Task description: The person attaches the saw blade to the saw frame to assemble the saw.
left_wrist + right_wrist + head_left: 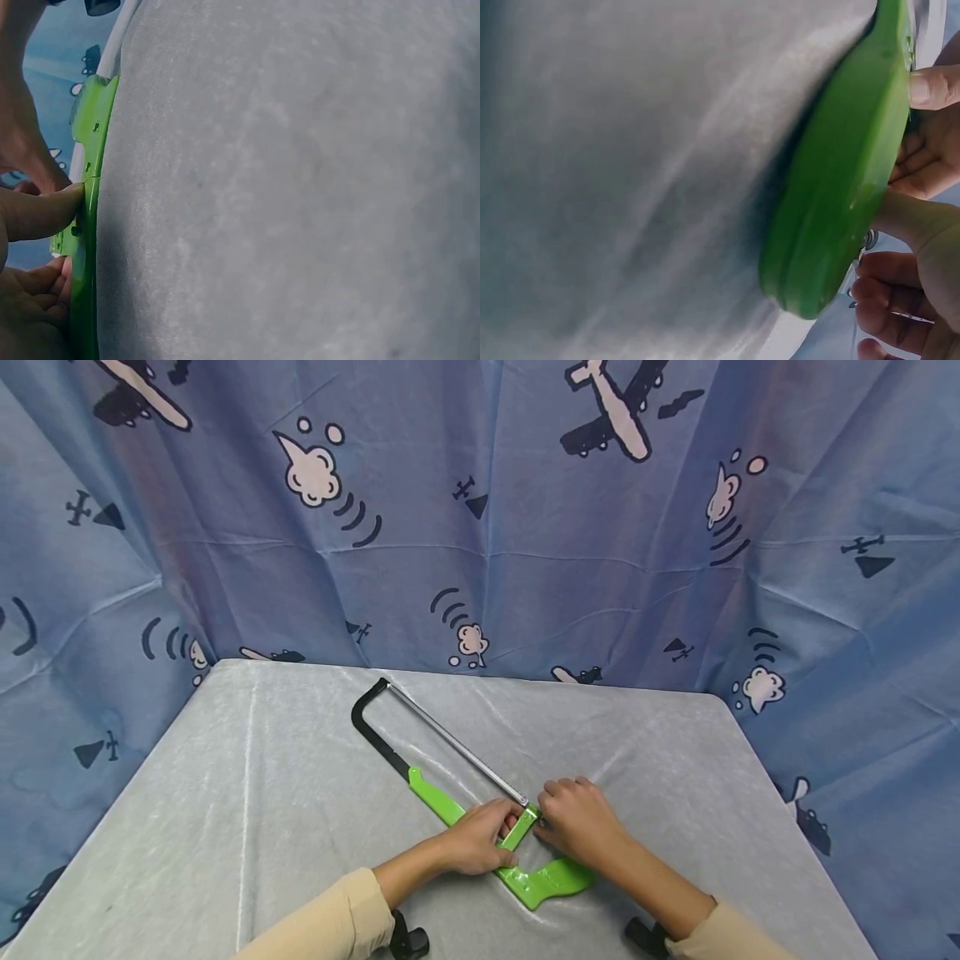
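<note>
A hacksaw (pixel 435 797) with a bright green handle and a black bowed front lies slanting on the table, its silver blade bar (pixel 457 745) on the far side. My left hand (pixel 474 839) holds the green frame by the blade's near end, thumb on top and fingers curled beneath. At that same end my right hand (pixel 579 820) has its fingers curled round a small shiny metal nut (pixel 871 238), partly hidden by the fingers. The green grip (pixel 558 881) extends under the right wrist.
A pale grey cloth covers the table (pixel 300 827). Behind it hangs a blue curtain (pixel 420 527) printed with planes and clouds. Black wrist mounts (pixel 408 939) show beside both sleeves at the near edge.
</note>
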The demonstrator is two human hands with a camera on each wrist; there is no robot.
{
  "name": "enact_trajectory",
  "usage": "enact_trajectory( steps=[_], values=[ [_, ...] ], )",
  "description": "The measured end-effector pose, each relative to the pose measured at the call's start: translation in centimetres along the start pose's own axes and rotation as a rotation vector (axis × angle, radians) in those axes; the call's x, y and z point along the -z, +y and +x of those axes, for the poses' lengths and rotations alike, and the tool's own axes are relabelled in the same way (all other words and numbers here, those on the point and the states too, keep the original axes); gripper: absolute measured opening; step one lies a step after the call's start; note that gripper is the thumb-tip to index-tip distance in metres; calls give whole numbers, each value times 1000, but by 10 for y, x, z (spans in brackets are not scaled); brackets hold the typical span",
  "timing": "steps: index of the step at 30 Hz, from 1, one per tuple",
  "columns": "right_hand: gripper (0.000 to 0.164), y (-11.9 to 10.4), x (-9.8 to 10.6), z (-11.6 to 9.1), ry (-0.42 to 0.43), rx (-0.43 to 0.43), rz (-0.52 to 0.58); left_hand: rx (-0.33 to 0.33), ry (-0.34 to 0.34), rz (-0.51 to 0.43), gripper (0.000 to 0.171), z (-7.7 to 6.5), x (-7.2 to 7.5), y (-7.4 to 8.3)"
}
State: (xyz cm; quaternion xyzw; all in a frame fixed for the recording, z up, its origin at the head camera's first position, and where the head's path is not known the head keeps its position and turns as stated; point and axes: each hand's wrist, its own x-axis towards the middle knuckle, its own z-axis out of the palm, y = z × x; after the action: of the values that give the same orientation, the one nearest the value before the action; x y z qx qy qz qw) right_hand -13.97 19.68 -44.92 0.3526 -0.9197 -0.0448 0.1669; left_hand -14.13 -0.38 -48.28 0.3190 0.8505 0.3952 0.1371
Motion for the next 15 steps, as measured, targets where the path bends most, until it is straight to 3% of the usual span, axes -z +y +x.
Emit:
enact_trajectory(
  steps=[8,15],
  values=[
    [40,4,0,-2,-27,-54,128,4,0,14,51,-1,0,2],
    [20,14,2,-6,-138,-138,440,10,1,1,51,-1,1,2]
  ],
)
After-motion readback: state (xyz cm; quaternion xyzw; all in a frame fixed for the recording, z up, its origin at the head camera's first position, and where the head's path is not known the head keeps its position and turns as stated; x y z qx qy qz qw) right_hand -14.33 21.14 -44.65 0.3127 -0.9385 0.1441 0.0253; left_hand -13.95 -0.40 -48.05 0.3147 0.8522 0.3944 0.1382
